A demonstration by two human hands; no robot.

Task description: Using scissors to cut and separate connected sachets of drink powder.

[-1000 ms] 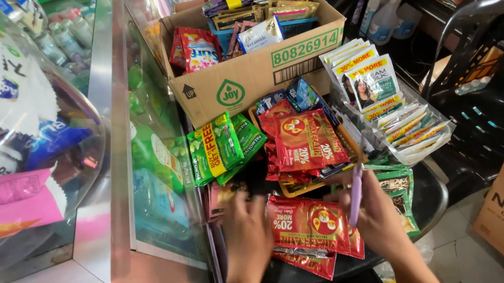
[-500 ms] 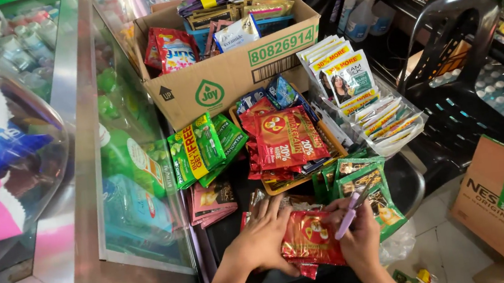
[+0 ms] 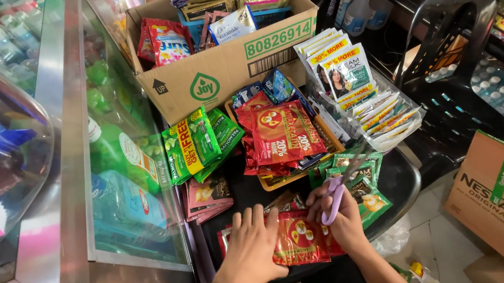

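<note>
A strip of red sachets [image 3: 300, 241] is found lying flat on the dark surface [image 3: 402, 175], close to the near edge, directly between the two hands. Its long axis runs left to right across the view, roughly parallel to that near edge.

The left hand [image 3: 252, 247] is laid palm down on the left end of the strip, fingers spread and pointing away from the person. No pinch is formed; the strip is merely pressed down. The right hand [image 3: 341, 216] rests at the right end of the strip, its grip closed around the handles of a pair of purple scissors [image 3: 335, 192]. The blades are seen pointing up and away, towards the green sachets [image 3: 359, 177] behind; whether the blades are parted cannot be told, as they are thin and blurred.

The deciding relation is noted as follows: the strip extends leftward from the scissor hand, and the scissors stand roughly across the strip's long axis at its right end. The right hand is the nearer to that end; the left hand holds the opposite end.

Further back, a stack of larger red sachets [image 3: 285, 132] lies on a tray, well apart from both hands. Green sachets in a fanned bundle [image 3: 196, 142] lie to the left of it, and a cardboard box [image 3: 226, 69] of mixed packets stands behind.
</note>
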